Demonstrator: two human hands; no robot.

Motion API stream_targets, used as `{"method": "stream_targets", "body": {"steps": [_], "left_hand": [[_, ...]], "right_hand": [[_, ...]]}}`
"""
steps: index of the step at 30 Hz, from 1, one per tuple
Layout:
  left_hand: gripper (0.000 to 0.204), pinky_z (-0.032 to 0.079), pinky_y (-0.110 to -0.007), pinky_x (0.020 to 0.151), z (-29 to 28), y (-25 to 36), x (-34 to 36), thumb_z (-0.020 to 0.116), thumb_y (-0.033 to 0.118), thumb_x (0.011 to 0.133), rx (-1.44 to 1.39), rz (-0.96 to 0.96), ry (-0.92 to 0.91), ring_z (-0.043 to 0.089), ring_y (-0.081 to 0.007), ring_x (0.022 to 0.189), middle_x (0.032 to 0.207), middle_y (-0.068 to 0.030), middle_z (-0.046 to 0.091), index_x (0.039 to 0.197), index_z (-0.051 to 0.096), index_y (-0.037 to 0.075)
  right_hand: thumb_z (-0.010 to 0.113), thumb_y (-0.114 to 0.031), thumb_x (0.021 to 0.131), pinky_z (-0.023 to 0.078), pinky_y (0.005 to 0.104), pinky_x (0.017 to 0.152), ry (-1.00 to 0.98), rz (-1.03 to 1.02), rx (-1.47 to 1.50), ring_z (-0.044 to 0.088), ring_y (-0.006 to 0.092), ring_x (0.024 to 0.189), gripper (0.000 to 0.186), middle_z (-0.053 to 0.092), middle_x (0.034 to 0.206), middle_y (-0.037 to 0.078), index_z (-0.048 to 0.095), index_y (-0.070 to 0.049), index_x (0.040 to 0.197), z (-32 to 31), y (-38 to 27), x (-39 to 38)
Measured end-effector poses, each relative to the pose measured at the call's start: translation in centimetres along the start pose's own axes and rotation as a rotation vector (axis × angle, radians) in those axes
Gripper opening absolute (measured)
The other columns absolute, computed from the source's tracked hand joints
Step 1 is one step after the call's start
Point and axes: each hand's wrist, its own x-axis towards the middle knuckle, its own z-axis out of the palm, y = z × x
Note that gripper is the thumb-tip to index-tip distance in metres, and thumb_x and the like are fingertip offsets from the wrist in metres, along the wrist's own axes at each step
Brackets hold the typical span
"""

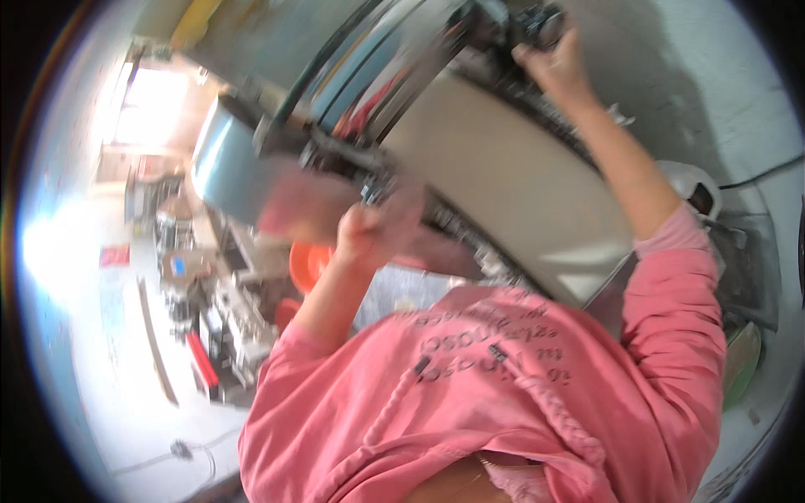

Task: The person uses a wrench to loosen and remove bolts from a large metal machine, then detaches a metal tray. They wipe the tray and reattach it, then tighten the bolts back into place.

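Ahead of me stands a machine with a broad beige belt-like surface (503, 168), edged by dark, dirty side rails (470, 239). My right hand (558, 71) reaches to its far right corner, fingers closed round a dark, rounded machine part (543, 27). Closer in, my left hand (360, 235) is at the left end of the machine, beside a metal fitting (373, 186). Motion smears the left fingers, so their grip is hidden from me. A pinkish blur lies around that hand; what it is I cannot make out.
A rounded blue-grey housing (222, 159) sits left of the machine, with dark hoses (323, 63) above. An orange bucket-like container (309, 264) stands below. Cluttered equipment (243, 314) fills the left. At right are a white rounded object (689, 186) and a cable (763, 174).
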Motion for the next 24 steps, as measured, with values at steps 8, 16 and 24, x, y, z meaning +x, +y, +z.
{"method": "stream_targets", "body": {"steps": [8,16,24], "left_hand": [[0.075,0.038,-0.022,0.062,-0.5,-0.5,1.7,0.073,0.031,0.054,0.067,0.024,-0.336,0.042,-0.0136,0.073,0.087,-0.0048,0.042,0.116,0.042,0.003],[0.092,0.044,-0.026,0.065,-2.0,-1.9,3.4,0.079,0.023,0.057,-0.075,0.124,-0.548,0.051,-0.0174,0.079,0.11,-0.0154,0.047,0.136,0.035,0.007],[0.066,0.05,-0.037,0.079,1.6,3.7,-1.3,0.064,0.039,0.084,0.196,-0.195,-0.11,0.056,-0.0306,0.102,0.121,-0.0251,0.051,0.131,0.04,0.0]], "right_hand": [[0.071,-0.023,0.074,0.025,0.037,0.107,0.096,0.215,-0.171,0.031,0.0372,0.131,0.097,0.03,0.138,0.033,0.007,0.015,0.136,0.9,0.1,0.0],[0.073,-0.018,0.069,0.038,0.0405,0.097,0.129,0.355,-0.114,0.048,0.032,0.113,0.083,0.046,0.121,0.027,0.025,0.006,0.132,2.4,-1.6,-5.6],[0.07,-0.027,0.073,0.047,0.035,0.058,0.039,0.505,0.12,0.056,0.0194,0.077,0.073,0.056,0.094,0.015,0.032,-0.002,0.129,0.4,-6.5,-2.3]]}}
